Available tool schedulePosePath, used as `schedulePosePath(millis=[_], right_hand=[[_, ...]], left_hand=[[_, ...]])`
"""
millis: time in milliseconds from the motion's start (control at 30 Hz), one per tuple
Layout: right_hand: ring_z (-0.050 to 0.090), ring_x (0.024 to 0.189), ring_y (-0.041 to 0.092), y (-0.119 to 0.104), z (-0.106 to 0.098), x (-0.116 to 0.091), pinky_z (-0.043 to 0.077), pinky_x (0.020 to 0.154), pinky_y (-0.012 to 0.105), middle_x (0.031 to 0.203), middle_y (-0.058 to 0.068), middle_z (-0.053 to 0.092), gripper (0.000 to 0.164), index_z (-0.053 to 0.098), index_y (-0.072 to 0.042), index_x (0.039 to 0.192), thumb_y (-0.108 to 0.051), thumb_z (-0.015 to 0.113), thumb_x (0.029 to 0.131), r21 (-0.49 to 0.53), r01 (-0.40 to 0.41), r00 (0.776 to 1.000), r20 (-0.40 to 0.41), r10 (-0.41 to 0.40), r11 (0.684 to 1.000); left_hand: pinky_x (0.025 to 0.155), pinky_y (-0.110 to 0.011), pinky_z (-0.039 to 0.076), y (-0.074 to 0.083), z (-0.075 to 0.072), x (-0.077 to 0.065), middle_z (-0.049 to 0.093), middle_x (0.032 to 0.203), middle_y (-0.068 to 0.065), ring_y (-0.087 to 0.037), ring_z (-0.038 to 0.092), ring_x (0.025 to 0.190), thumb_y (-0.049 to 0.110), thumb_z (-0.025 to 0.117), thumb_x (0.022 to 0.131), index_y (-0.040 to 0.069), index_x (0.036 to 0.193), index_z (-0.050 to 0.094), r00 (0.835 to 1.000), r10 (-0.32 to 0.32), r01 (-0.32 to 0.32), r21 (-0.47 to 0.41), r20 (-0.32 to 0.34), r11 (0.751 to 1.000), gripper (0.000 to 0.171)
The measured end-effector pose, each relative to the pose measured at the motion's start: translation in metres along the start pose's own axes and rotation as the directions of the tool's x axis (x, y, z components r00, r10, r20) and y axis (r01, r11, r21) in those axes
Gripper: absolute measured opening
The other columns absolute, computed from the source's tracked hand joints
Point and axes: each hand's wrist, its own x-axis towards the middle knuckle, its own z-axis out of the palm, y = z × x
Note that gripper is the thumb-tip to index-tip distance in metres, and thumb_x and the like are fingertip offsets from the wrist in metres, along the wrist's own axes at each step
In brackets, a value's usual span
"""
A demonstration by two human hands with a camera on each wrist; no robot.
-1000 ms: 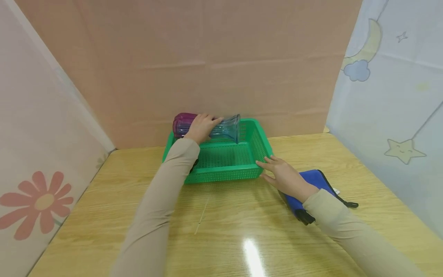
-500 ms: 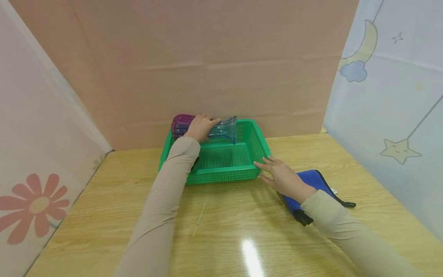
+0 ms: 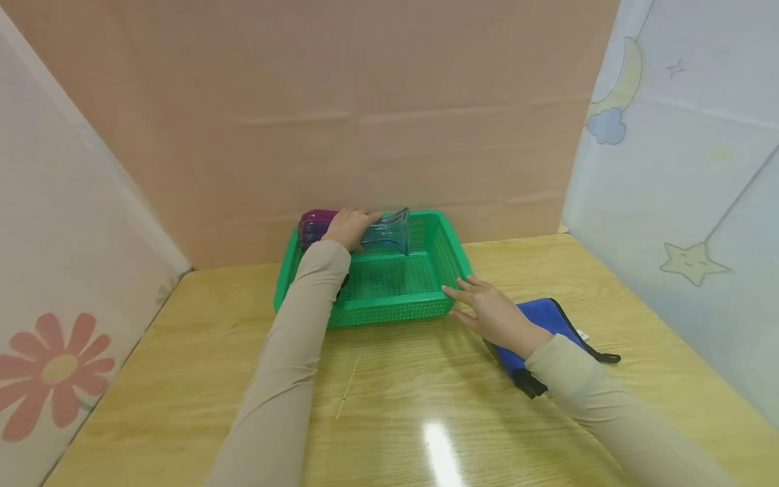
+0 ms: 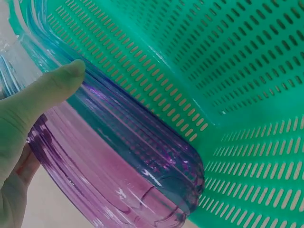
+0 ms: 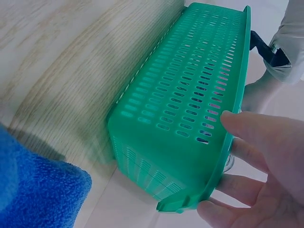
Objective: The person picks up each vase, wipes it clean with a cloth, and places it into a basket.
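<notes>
A ribbed glass vase (image 3: 387, 233), purple at its base and pale blue at its flared mouth, lies sideways at the back of a green plastic basket (image 3: 395, 308). My left hand (image 3: 345, 228) grips the vase around its middle, thumb along the glass in the left wrist view. The purple base (image 4: 156, 185) is close to the basket's perforated wall there; contact is unclear. My right hand (image 3: 496, 314) holds the basket's near right corner. In the right wrist view its thumb presses the outer wall and the other fingers reach over the rim (image 5: 240, 95).
A blue plush cloth (image 3: 541, 314) with black edging and a loop lies right of the basket, partly under my right forearm. A thin pale strip (image 3: 348, 385) is on the wooden table (image 3: 201, 379). Fabric walls (image 3: 377, 155) stand behind and at both sides.
My left hand has lowered the vase slightly, deeper into the basket. My right hand keeps its place at the corner. The whole head view has shifted a little.
</notes>
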Motion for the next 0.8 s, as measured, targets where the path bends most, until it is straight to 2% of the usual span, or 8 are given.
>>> schedulePosePath(millis=[133,267,400,667,800], right_hand=[[0.045,0.124,0.047,-0.001,0.002,0.001,0.046,0.097,0.056,0.131,0.029,0.051,0.047,0.055,-0.006,0.13,-0.02,0.067,0.086,0.003,0.005,1.0,0.003,-0.005,1.0],[0.044,0.126,0.046,-0.003,0.003,0.001,0.045,0.098,0.055,0.133,0.028,0.05,0.048,0.055,-0.007,0.13,-0.021,0.067,0.086,0.003,-0.009,1.0,0.014,0.009,1.0],[0.044,0.126,0.047,-0.004,0.002,0.0,0.045,0.097,0.056,0.133,0.029,0.05,0.048,0.055,-0.007,0.13,-0.021,0.067,0.086,0.001,-0.009,1.0,0.011,0.009,1.0],[0.045,0.125,0.047,-0.006,0.003,0.0,0.046,0.097,0.055,0.132,0.028,0.05,0.048,0.055,-0.007,0.13,-0.02,0.067,0.086,-0.008,-0.003,1.0,-0.001,0.003,1.0],[0.044,0.125,0.047,-0.006,0.004,0.0,0.046,0.097,0.056,0.133,0.028,0.05,0.047,0.055,-0.007,0.13,-0.021,0.066,0.086,0.007,-0.002,1.0,0.009,0.002,1.0]], left_hand=[[0.111,-0.044,0.036,-0.002,0.009,0.0,0.053,0.135,-0.009,-0.03,0.048,0.125,0.02,0.081,0.072,0.02,0.145,0.035,0.999,-0.025,0.024,0.007,0.03,1.0,0.086],[0.111,-0.041,0.036,0.001,0.018,0.002,0.055,0.133,-0.009,-0.029,0.048,0.125,0.023,0.081,0.072,0.021,0.145,0.034,0.995,-0.032,0.028,0.051,0.093,0.998,0.087],[0.113,-0.041,0.035,0.004,0.025,0.002,0.053,0.136,-0.008,-0.029,0.048,0.127,0.024,0.081,0.072,0.02,0.146,0.033,0.992,-0.039,0.03,0.07,0.124,0.997,0.088],[0.108,-0.042,0.04,0.001,0.036,0.0,0.05,0.139,-0.008,-0.029,0.048,0.126,0.026,0.08,0.073,0.02,0.147,0.031,0.986,-0.08,0.077,0.022,0.144,0.997,0.089],[0.108,-0.042,0.04,0.002,0.046,-0.002,0.049,0.14,-0.009,-0.03,0.048,0.127,0.027,0.08,0.073,0.019,0.147,0.029,0.981,-0.079,0.078,0.011,0.175,0.997,0.09]])
